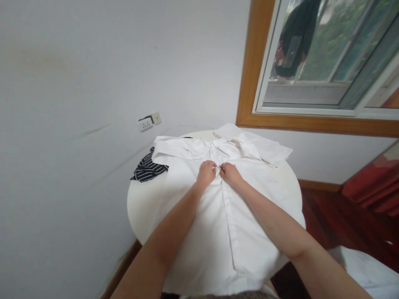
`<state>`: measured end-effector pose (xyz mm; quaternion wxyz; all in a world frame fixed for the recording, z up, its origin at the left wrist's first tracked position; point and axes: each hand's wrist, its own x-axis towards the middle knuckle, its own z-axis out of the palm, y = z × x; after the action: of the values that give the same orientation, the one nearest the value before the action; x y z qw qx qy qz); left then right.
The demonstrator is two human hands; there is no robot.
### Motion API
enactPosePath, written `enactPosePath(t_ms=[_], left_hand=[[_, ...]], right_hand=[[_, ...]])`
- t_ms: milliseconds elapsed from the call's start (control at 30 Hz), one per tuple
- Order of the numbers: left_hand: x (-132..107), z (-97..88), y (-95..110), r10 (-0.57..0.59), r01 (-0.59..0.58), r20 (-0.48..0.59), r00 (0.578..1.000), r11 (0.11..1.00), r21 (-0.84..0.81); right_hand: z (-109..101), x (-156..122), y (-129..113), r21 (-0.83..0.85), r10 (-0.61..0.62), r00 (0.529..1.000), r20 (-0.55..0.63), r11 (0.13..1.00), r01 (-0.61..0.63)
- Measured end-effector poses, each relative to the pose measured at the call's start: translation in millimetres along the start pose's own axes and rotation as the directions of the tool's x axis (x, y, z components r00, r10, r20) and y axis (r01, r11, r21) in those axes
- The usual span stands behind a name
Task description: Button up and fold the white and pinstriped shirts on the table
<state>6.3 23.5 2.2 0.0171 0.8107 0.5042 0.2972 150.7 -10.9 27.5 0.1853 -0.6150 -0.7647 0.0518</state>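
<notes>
A white button-up shirt (230,232) lies front up on a round white table (140,203), collar at the far side and hem hanging over the near edge. My left hand (205,173) and my right hand (230,172) meet at the shirt's front placket just below the collar. Both have their fingers pinched on the fabric there, knuckles nearly touching. What sits between the fingertips is too small to make out.
A black-and-white striped garment (148,169) hangs off the table's far left edge, partly under the shirt. A wall socket (146,123) is on the white wall behind. A wood-framed window (311,120) is at the right, a red floor below it.
</notes>
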Motion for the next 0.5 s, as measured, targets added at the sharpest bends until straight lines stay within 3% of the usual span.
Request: enactPosePath(t_ms=[333,500], left_hand=[[-4.4,-7.0,1.8,0.106,-0.107,-0.022,0.994,0.991,-0.083],[-5.1,-9.1,2.3,0.081,-0.081,-0.002,0.997,0.995,-0.056]], right_hand=[[14.7,0.7,11.0,0.144,0.023,0.986,-0.164,0.990,0.001],[15.1,-0.9,9.3,0.165,0.007,0.980,-0.198,0.986,0.027]])
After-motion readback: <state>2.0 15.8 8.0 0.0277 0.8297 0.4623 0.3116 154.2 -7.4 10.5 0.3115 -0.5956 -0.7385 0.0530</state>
